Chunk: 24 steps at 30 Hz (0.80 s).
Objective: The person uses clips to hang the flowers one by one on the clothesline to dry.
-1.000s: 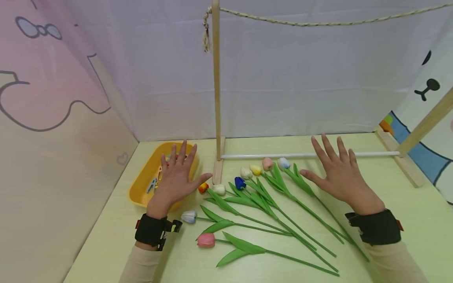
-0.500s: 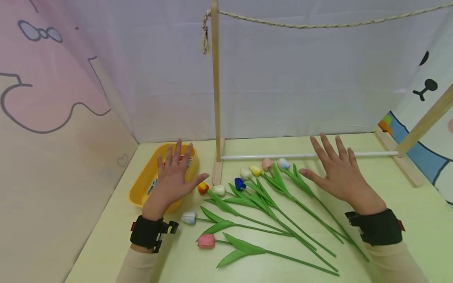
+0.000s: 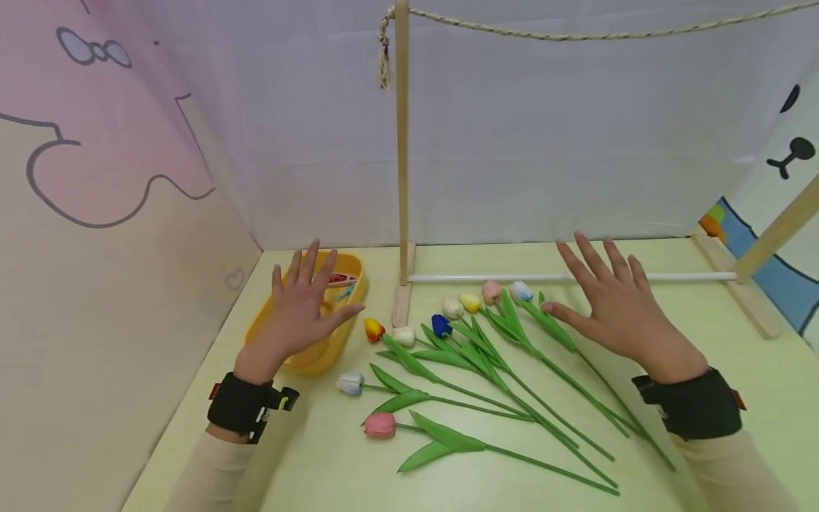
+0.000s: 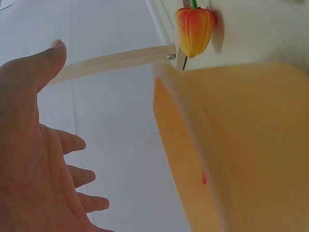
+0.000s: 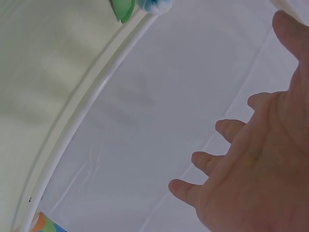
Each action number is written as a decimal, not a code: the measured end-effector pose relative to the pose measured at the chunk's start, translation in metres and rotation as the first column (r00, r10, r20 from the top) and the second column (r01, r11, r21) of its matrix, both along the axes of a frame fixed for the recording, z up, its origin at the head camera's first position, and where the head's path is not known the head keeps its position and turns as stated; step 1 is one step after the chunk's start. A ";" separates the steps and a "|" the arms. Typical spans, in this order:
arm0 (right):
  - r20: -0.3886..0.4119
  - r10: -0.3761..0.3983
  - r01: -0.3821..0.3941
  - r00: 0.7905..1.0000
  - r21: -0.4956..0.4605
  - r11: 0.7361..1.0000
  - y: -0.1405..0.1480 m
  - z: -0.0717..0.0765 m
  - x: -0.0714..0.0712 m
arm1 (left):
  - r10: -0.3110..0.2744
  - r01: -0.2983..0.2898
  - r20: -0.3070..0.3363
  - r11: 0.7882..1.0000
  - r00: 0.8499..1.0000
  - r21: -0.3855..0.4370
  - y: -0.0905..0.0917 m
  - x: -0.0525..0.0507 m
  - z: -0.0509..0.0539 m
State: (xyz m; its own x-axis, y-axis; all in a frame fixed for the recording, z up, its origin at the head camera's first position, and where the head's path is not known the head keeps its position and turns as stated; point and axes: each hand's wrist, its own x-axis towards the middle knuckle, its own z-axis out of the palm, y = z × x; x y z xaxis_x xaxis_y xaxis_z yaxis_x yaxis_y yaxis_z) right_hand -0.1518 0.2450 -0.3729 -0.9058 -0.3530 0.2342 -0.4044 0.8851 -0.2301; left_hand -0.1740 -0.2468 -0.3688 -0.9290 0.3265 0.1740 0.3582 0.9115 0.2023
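My left hand (image 3: 296, 313), fingers straight and spread, is held above the yellow basket (image 3: 357, 313) and holds nothing; it hides part of the basket's inside. Spread the same way, my right hand (image 3: 623, 313) hovers at the right end of the flowers, empty. Between the hands lie several artificial tulips, among them a pink one (image 3: 380, 425), a blue one (image 3: 441, 326) and an orange-yellow one (image 3: 374, 329). In the left wrist view the palm (image 4: 38, 179) faces the basket (image 4: 251, 125). The right wrist view has the bare palm (image 5: 260, 164) beside the white bar (image 5: 91, 99).
A wooden post (image 3: 402, 142) stands behind the flowers, with a rope (image 3: 550, 36) tied near its top and running right. The white bar (image 3: 486, 278) joins its base to another wooden stand (image 3: 736, 284). Small red and blue items lie in the basket.
My left hand has moved left and slightly up over the basket, uncovering items at its back right. My right hand stays nearly in place. The head view has shifted slightly.
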 end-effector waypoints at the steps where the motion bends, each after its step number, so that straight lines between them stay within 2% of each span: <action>1: 0.000 0.005 -0.005 1.000 0.001 1.000 -0.001 0.001 -0.001 | 0.004 -0.004 0.010 1.000 1.000 -0.005 -0.004 0.000 0.002; 4: -0.012 0.019 -0.019 1.000 0.014 1.000 -0.002 0.001 -0.001 | 0.008 -0.007 0.043 1.000 0.999 -0.028 -0.016 -0.002 0.007; 7: -0.060 0.051 -0.048 0.997 0.035 0.998 -0.003 0.001 0.000 | -0.008 0.012 0.063 0.998 0.998 -0.063 -0.027 -0.007 0.007; 11: -0.139 0.110 -0.105 0.984 0.043 0.994 -0.005 0.003 0.001 | -0.033 0.040 0.085 0.996 0.996 -0.083 -0.037 -0.014 0.006; 16: -0.193 0.171 -0.168 0.966 0.032 0.985 -0.011 0.006 0.000 | -0.030 0.043 0.132 0.994 0.991 -0.098 -0.049 -0.014 0.004; 20: -0.231 0.207 -0.209 0.951 0.018 0.978 -0.015 0.007 -0.002 | -0.089 0.101 0.117 0.990 0.989 -0.100 -0.053 -0.016 0.003; 24: -0.243 0.238 -0.244 0.940 0.005 0.970 -0.021 0.008 -0.003 | -0.159 0.176 0.120 0.973 0.980 -0.149 -0.053 -0.021 0.006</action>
